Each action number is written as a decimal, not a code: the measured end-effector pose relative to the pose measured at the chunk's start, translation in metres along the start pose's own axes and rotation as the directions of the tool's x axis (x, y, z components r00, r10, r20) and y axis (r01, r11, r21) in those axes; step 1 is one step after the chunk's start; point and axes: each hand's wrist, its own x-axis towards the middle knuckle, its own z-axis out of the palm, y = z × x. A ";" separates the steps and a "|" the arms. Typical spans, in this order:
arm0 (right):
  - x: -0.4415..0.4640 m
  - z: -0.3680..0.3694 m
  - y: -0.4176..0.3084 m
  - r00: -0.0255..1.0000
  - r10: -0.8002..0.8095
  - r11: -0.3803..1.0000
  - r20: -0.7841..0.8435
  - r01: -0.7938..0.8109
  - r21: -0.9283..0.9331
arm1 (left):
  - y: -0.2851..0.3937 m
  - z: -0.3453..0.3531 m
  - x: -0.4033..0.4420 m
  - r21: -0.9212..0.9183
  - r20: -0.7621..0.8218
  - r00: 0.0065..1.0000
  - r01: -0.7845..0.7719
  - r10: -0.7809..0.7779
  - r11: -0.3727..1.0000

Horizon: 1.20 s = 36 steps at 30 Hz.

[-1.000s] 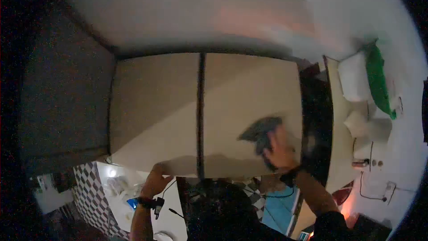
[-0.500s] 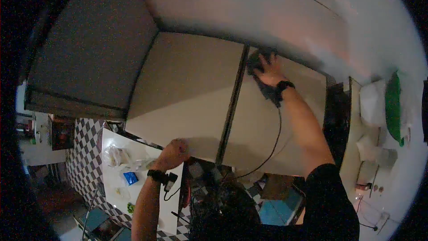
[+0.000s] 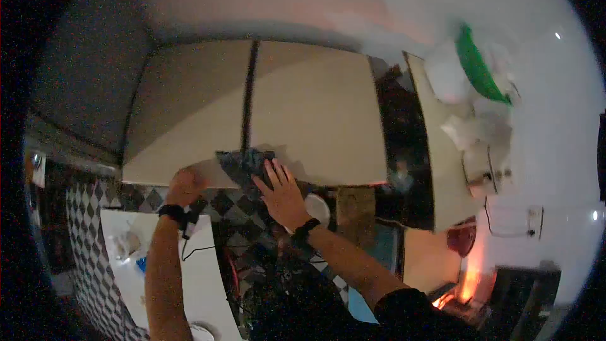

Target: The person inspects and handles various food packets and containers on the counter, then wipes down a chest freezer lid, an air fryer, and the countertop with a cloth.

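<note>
A dark cloth [image 3: 243, 165] lies bunched across the front edge of the beige panelled surface [image 3: 315, 113], at the dark strip [image 3: 250, 95] between its two panels. My right hand [image 3: 281, 196] presses on the cloth from the right with its fingers spread. On the front edge of the left panel rests my left hand [image 3: 187, 184], its fingers curled and blurred; whether they grip the edge cannot be made out. Both wrists wear black bands, and a small device with a cable hangs at the left one.
A white table [image 3: 196, 246] with a plastic bag [image 3: 128, 245] and a blue packet [image 3: 142, 264] stands at lower left. A right-hand ledge [image 3: 442, 205] holds white bags and a green item [image 3: 478, 69]. An orange glow shows at lower right. Checkered floor lies below.
My right hand and the cloth have come from the far part of the right panel to the front edge by the dark strip. My left hand stays at the front edge. The view has turned.
</note>
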 end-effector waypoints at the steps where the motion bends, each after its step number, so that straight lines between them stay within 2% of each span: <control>1: -0.015 -0.001 0.011 1.000 0.027 1.000 -0.007 -0.027 -0.015 | -0.042 0.026 0.005 0.086 0.108 0.991 0.076 -0.085 0.993; 2: -0.031 -0.002 0.030 0.998 0.066 0.991 -0.024 -0.068 -0.112 | -0.071 0.043 0.006 0.187 0.200 0.962 0.149 -0.187 0.971; 3: -0.041 0.000 0.053 0.994 0.096 0.974 -0.046 -0.104 -0.204 | -0.082 0.051 0.006 0.190 0.202 0.964 0.135 -0.173 0.973; 5: -0.064 -0.016 0.103 0.979 0.197 0.967 -0.050 -0.202 -0.152 | -0.092 0.058 0.004 0.195 -0.131 0.991 0.013 0.013 0.981; 6: -0.074 -0.030 0.121 0.969 0.245 0.955 -0.045 -0.249 -0.161 | -0.100 0.057 0.009 0.198 -0.128 0.992 0.009 0.017 0.980; 7: -0.085 -0.051 0.129 0.957 0.287 0.928 -0.030 -0.286 -0.238 | -0.108 0.056 0.018 0.222 -0.058 0.995 -0.065 0.080 0.973; 8: -0.097 -0.061 0.145 0.957 0.288 0.928 -0.024 -0.286 -0.238 | -0.114 0.058 0.024 0.238 0.011 0.990 -0.137 0.138 0.962; 9: -0.113 -0.069 0.154 0.944 0.312 0.918 -0.106 -0.328 -0.221 | -0.111 0.055 0.019 0.238 0.007 0.991 -0.134 0.136 0.962; 11: -0.150 -0.064 0.160 0.921 0.331 0.906 -0.207 -0.371 -0.202 | -0.080 0.046 0.000 0.225 0.043 0.999 0.018 -0.028 0.974; 13: -0.155 -0.039 0.157 0.886 0.372 0.880 -0.276 -0.431 -0.197 | -0.083 0.053 0.000 0.228 0.047 0.998 0.038 -0.050 0.973; 14: -0.149 -0.021 0.148 0.865 0.424 0.869 -0.270 -0.472 -0.148 | -0.085 0.055 0.001 0.227 0.047 0.998 0.032 -0.043 0.973; 16: -0.120 0.014 0.110 0.825 0.535 0.844 -0.182 -0.529 0.084 | -0.092 0.057 0.002 0.223 0.051 0.998 0.014 -0.026 0.975; 17: -0.102 0.021 0.082 0.852 0.505 0.860 -0.140 -0.482 0.168 | -0.096 0.056 0.003 0.228 0.059 0.998 0.012 -0.026 0.974; 19: -0.072 -0.012 0.005 0.952 0.291 0.931 -0.100 -0.258 0.258 | -0.099 0.057 -0.002 0.247 0.078 0.997 0.008 -0.028 0.969; 20: -0.062 -0.011 0.002 0.992 0.098 0.995 -0.085 -0.097 0.014 | -0.101 0.055 -0.003 0.260 0.087 0.996 0.011 -0.034 0.966; 21: -0.061 -0.014 0.011 0.986 0.118 0.993 -0.117 -0.117 0.015 | -0.103 0.055 -0.006 0.272 0.095 0.995 0.017 -0.044 0.962; 23: -0.065 -0.017 0.030 0.977 0.062 0.983 -0.202 -0.095 -0.156 | -0.106 0.052 -0.007 0.312 0.123 0.990 0.033 -0.074 0.949; 24: -0.077 -0.014 0.042 0.970 0.091 0.981 -0.226 -0.126 -0.147 | -0.108 0.051 -0.008 0.329 0.140 0.986 0.038 -0.088 0.944; 26: -0.110 -0.011 0.088 0.922 0.216 0.973 -0.321 -0.232 -0.012 | -0.107 0.049 -0.003 0.360 0.169 0.978 0.056 -0.124 0.931; 27: -0.128 -0.017 0.115 0.912 0.231 0.968 -0.339 -0.252 -0.019 | -0.105 0.049 -0.001 0.378 0.180 0.972 0.072 -0.149 0.923; 29: -0.169 -0.035 0.158 0.810 0.395 0.913 -0.433 -0.400 0.084 | -0.098 0.044 0.002 0.418 0.203 0.960 0.096 -0.196 0.903; 30: -0.187 -0.046 0.171 0.801 0.402 0.910 -0.444 -0.404 0.094 | -0.089 0.041 0.005 0.444 0.211 0.953 0.103 -0.215 0.890; 32: -0.202 -0.066 0.200 0.559 0.658 0.752 -0.504 -0.517 0.408 | -0.067 0.042 0.016 0.499 0.223 0.948 0.088 -0.226 0.862; 33: -0.194 -0.068 0.210 0.540 0.660 0.751 -0.522 -0.505 0.426 | -0.049 0.044 0.027 0.510 0.222 0.957 0.051 -0.189 0.858; 35: -0.170 -0.050 0.203 0.367 0.870 0.483 -0.329 -0.503 0.717 | 0.005 0.039 0.054 0.437 0.238 0.971 -0.084 -0.026 0.896; 36: -0.161 -0.052 0.206 0.359 0.876 0.472 -0.323 -0.495 0.730 | 0.052 0.042 0.076 0.360 0.261 0.962 -0.175 0.081 0.916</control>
